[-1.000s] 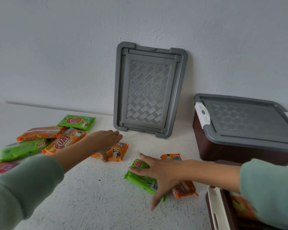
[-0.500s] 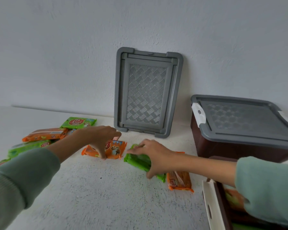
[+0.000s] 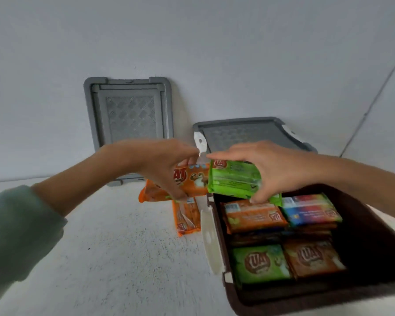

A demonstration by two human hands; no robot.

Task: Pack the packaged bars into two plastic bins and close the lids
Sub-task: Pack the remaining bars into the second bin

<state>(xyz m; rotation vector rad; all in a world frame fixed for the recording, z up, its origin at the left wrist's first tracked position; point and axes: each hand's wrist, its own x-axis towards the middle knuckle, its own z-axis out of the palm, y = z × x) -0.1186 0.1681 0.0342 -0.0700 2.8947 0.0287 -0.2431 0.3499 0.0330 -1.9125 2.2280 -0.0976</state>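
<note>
White speckled table [image 3: 123, 258] runs back to a grey wall, where a loose lid [image 3: 128, 115] leans upright beyond the left hand [image 3: 167, 169]. That hand pinches an orange bar [image 3: 192, 181] in the air, and just below it a second orange bar [image 3: 186, 216] lies on the table. Beside it, the right hand [image 3: 271, 169] grips a green bar [image 3: 234, 181] over the far edge of the open bin [image 3: 317, 297], above the packed bars [image 3: 260, 263]. Behind both hands stands the lidded bin [image 3: 244, 133]. By my reading, one bin is finished and the other is nearly full, with its lid not yet on.
</note>
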